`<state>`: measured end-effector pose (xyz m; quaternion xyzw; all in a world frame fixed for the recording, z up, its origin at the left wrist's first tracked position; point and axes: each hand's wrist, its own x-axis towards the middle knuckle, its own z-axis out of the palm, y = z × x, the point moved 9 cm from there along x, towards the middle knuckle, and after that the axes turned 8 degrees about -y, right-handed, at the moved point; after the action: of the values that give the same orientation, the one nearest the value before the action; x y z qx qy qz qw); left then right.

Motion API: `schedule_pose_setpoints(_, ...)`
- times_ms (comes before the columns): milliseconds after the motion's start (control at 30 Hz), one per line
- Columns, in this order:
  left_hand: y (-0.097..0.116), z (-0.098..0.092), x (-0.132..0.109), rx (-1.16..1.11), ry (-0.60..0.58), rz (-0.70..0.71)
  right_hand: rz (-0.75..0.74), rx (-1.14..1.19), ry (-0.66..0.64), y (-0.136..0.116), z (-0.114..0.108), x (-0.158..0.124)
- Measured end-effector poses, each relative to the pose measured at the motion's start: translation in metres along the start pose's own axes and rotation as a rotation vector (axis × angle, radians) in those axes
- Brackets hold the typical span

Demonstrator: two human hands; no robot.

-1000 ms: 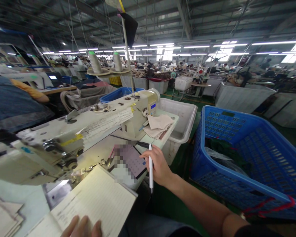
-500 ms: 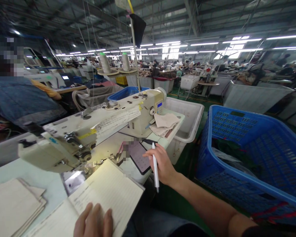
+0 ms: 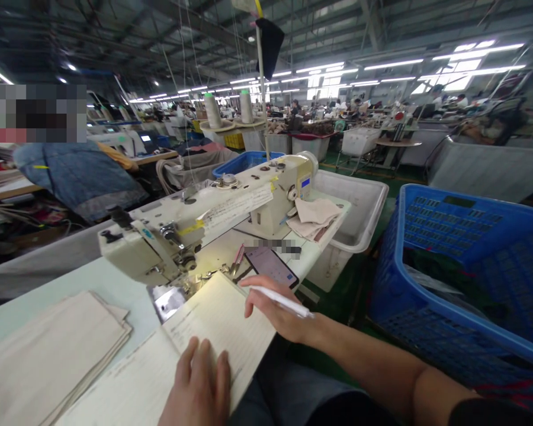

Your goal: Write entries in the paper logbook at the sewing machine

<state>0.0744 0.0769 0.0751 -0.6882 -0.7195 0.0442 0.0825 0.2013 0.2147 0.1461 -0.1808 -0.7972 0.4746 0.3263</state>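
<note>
My left hand (image 3: 199, 384) lies with its fingers spread on an open lined notebook (image 3: 224, 313), which has some handwriting near its fold. Over the notebook's right edge is my right hand (image 3: 278, 310), its fingers bent around a white pen (image 3: 284, 302) that slants across the hand. Just beyond that hand a smartphone (image 3: 272, 266) lies face up on the sewing table, its screen lit. Pink-handled tweezers or snips (image 3: 238, 259) rest beside the phone. The sewing machine (image 3: 213, 207) stands behind the notebook, with a handwritten paper strip on its arm.
Folded beige fabric (image 3: 57, 349) is stacked at the left, and more pieces (image 3: 315, 214) lie by the machine's right end. A large blue basket (image 3: 402, 254) stands at the right, near a white bin (image 3: 368, 204). A co-worker in a denim jacket (image 3: 77, 177) sits at the left.
My right hand has moved from the phone's edge back over the notebook, and the pen has tipped from near upright to slanting. The view has swung left; my left hand stays on the page.
</note>
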Motion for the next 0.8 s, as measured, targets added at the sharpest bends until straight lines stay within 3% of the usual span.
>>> schedule_pose_setpoints(100, 0.002, -0.003, 0.001, 0.016, 0.026, -0.012, -0.076, -0.059, -0.073, -0.004, 0.024, 0.013)
schedule_pose_setpoints(300, 0.006, -0.004, 0.001, 0.042, 0.057, 0.004, 0.139, 0.166, -0.232, 0.032, 0.070, 0.040)
schedule_pose_setpoints(467, 0.006, -0.004, 0.001, 0.068, 0.063, -0.027, 0.163, 0.124, -0.214, 0.026, 0.082, 0.059)
schedule_pose_setpoints(600, 0.004, 0.000, 0.002, 0.045, 0.033, -0.036, 0.217, 0.153, -0.223, 0.038, 0.094, 0.067)
schedule_pose_setpoints(800, -0.002, 0.004, 0.000, -0.016, -0.003, -0.062, 0.241, 0.158, -0.110, 0.051, 0.088, 0.066)
